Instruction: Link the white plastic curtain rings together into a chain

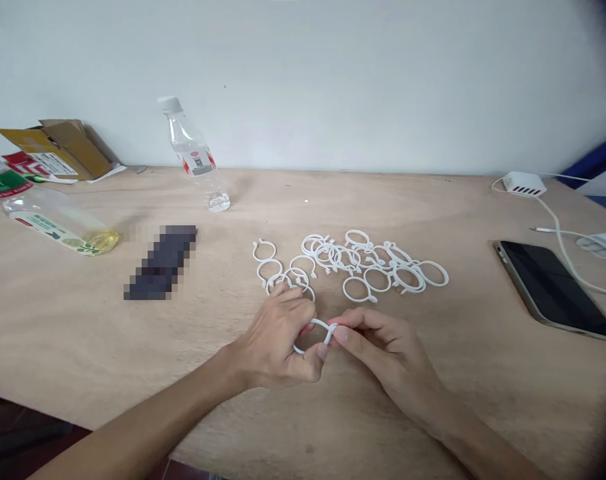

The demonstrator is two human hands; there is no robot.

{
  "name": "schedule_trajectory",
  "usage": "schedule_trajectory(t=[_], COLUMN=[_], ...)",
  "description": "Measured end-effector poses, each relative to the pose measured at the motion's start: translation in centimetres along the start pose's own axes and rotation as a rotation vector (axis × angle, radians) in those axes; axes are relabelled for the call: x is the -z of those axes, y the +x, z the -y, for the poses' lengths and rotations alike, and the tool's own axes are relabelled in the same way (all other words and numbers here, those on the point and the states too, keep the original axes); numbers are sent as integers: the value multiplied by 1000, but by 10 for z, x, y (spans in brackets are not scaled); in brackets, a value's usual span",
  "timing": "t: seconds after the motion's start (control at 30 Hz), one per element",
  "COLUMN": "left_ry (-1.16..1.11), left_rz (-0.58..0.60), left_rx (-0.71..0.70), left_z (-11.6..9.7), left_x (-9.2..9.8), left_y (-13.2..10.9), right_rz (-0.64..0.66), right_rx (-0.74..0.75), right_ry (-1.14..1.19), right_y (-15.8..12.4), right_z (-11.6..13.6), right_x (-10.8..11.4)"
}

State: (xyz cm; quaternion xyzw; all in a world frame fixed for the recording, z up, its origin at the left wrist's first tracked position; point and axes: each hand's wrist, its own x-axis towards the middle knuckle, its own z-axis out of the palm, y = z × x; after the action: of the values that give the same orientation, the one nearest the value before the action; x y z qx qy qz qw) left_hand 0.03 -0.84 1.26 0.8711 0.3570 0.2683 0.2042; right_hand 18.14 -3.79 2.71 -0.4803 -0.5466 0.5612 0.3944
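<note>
Both hands grip one white plastic curtain ring (321, 323) just above the table's front part. My left hand (280, 330) is closed around the ring's left side, thumb along its lower edge. The fingertips of my right hand (377, 347) pinch the ring's right end, where its small end piece is mostly covered. Beyond my right hand lies a loose heap of similar white rings (357, 289), many overlapping. A smaller group of rings (264, 251) lies just past my left hand, partly hidden by its knuckles.
A water bottle (195, 157) and an oil bottle (57, 220) stand on the left, near an opened cardboard box (77, 150). A pixelated dark object (163, 263) lies before them. At right are a phone (557, 287), a white charger (523, 183) and cables on the wooden table (223, 413).
</note>
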Motion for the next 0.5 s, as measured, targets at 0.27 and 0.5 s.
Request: schedule_trajectory(t=[0.27, 0.5], left_ry=[54, 240], left_rz=[23, -117], left_rx=[-59, 246], left_z=[1, 5], left_x=[6, 20], left_y=[-1, 4], right_rz=[-26, -130], right_rx=[75, 240], right_ry=[-85, -325], right_y=[1, 1], right_z=[1, -2], right_x=[3, 10])
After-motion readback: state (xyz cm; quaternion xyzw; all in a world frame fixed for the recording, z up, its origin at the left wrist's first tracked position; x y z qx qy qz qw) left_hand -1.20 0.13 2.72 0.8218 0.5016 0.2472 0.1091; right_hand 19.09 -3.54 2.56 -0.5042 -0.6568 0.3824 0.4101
